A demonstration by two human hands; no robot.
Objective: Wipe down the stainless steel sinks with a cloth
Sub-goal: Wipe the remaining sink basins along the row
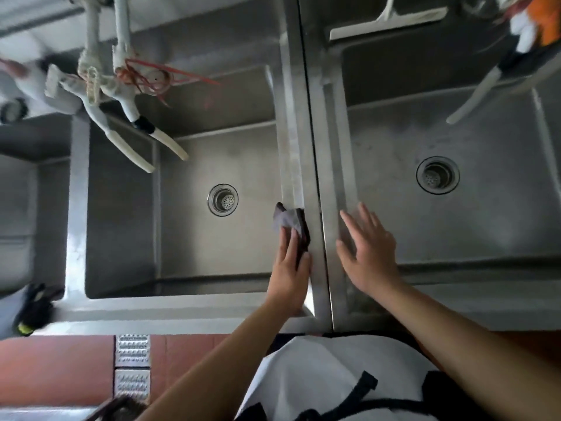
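Grey cloth is pressed by the left hand against the sink divider, right hand spread flat; loosely bunched, it may slip into the basin.

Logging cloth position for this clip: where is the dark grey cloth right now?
In the head view, the dark grey cloth is pressed under the left hand against the left basin's right wall, beside the steel divider.
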